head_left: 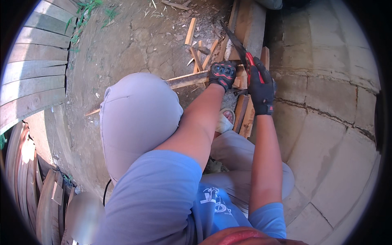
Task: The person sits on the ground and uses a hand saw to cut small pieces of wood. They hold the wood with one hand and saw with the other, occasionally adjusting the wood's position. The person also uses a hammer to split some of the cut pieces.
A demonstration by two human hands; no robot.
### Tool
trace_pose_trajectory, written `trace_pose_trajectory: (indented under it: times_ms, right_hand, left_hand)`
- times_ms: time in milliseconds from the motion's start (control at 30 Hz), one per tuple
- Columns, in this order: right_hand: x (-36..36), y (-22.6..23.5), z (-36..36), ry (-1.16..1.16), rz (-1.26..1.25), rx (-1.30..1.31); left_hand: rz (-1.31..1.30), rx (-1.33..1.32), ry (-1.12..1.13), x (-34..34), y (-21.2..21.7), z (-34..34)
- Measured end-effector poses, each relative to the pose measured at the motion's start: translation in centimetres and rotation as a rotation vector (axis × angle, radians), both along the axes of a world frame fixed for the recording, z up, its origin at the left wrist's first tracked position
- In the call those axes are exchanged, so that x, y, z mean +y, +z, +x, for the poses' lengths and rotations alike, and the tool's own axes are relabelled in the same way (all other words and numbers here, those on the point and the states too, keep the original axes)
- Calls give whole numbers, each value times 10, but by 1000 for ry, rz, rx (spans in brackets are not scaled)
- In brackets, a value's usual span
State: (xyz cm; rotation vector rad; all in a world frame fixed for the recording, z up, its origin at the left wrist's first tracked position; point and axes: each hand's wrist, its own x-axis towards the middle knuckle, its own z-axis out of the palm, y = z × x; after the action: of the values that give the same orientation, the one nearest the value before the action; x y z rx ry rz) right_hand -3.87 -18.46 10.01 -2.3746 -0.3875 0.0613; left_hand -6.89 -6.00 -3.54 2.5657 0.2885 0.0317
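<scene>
We see our left hand (222, 74), gloved, closed down on a thin wooden strip (188, 79) whose long axis runs left to right across the dirt ground (130, 45), pinning its right end against the stacked wood. Our right hand (260, 86) — just beside it, on the right — is wrapped tight around the red handle of a handsaw (237, 43), its blade slanting up and away to the left, crossing the strip's line near the left fingers (220, 85).
</scene>
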Motion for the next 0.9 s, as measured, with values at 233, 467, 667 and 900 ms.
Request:
trace_pose_trajectory:
  times_ms: [233,467,667,900]
  right_hand:
    - [8,-1,3,22,-2,-75]
    - [19,8,11,33,39,-54]
    - [32,-5,23,54,64,-116]
    - [45,-6,32,71,57,-93]
  left_hand:
    - [17,-50,43,9,-3,7]
    - [1,-100,58,14,4,10]
    - [29,-63,112,29,20,26]
    - [54,-35,127,38,18,31]
